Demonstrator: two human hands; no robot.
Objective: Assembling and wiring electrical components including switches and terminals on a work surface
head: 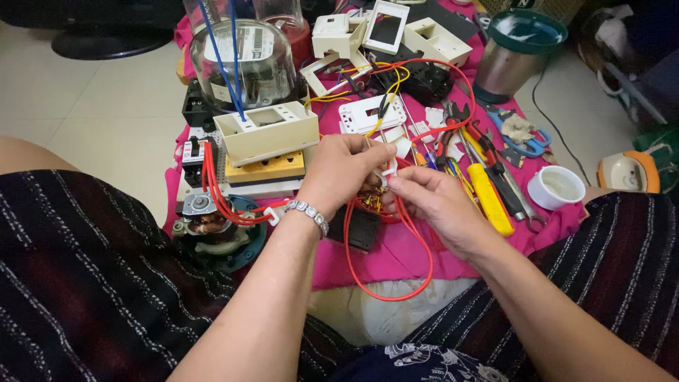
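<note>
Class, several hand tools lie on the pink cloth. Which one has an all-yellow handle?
The screwdriver beside the right hand; the pliers further back have blue handles.

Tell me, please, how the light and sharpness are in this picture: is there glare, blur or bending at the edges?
In the head view the light is soft and even, with weak shadows; the glass dome carries pale reflections; the left hand and right hand, pinching a small white part above the red wire, look fairly sharp; the edges bend outward from the wide lens.
</note>
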